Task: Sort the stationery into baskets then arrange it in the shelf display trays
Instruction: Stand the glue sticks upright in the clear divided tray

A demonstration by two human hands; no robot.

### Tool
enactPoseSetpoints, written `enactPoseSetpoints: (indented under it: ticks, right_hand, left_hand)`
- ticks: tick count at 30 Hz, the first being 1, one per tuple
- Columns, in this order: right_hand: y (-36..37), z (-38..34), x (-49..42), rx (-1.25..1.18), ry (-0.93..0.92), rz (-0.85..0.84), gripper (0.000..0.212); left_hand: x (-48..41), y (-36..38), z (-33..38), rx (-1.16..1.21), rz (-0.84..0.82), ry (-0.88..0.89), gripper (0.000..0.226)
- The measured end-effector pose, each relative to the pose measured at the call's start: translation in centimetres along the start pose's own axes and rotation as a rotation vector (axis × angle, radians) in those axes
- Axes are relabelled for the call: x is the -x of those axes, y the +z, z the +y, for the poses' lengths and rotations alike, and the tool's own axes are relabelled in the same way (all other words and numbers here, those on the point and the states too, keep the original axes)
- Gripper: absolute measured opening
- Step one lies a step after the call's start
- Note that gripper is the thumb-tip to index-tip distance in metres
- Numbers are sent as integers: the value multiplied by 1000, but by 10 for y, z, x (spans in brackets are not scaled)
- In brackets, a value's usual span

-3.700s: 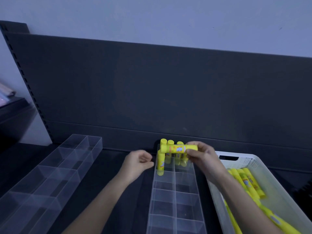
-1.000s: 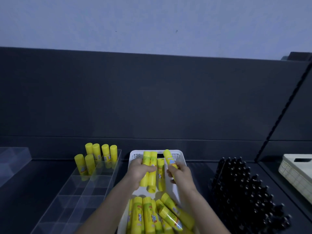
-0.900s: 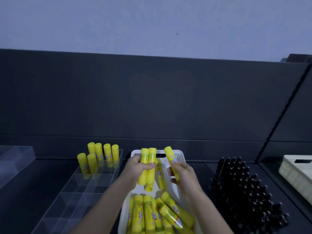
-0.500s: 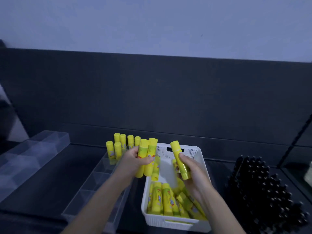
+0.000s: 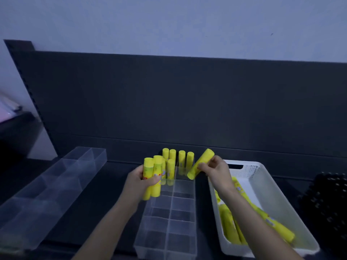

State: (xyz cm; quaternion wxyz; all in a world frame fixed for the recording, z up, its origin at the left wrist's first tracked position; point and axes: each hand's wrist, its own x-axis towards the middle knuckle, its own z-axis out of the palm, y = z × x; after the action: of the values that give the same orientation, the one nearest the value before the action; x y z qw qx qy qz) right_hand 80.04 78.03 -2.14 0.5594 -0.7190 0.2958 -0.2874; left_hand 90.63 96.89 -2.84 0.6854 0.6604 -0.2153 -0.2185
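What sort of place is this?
Likely a stationery shop's display shelf: a dark shelf back panel, clear divided trays, and a white basket of yellow glue sticks.

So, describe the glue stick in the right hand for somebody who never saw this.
Find the clear divided tray in the middle. At its far right corner, the right hand pinches one glue stick. Unlike the upright sticks beside it, it leans steeply.

Bare forearms [image 5: 112,218] — bare hands [image 5: 139,180]
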Motion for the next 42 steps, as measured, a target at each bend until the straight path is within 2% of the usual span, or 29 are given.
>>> enactPoseSetpoints:
  ticks: [4,6,10,14,18,27,32,34,37,42]
  right_hand:
    - [35,4,-19,324,-53,78,32]
    - [47,10,-24,439,-52,40,38]
    - [63,24,-29,761,-1,-93,34]
    - [69,30,-35,884,-16,-152,34]
    - [70,28,-41,957,-53,-193,42]
    - [67,32,-46,886,-38,-216,40]
    - [59,27,-42,746,10,-215,54]
    - [52,18,-35,655,-40,-153,46]
    - [48,1,-14,399,-134,-99,13]
    - [61,-6,11,60,-49,-398,19]
  left_hand:
    - [-16,-33,-9,-56,-23,-18,12]
    - [-23,-42,-12,-57,-51,-22,14]
    - [-29,-45,-13,-43,-109,-28,18]
    - [-33,-43,-13,-22,-136,-47,20]
    - [-34,-42,-15,-24,-133,-53,20]
    - [-40,-32,-16,-1,-119,-46,22]
    - [-41,-30,-14,21,-126,-35,22]
    - [-41,-31,-12,41,-148,-32,22]
    - [-43,-26,-12,82,-179,-28,23]
    - [-46,-4,-5,219,-246,-45,32]
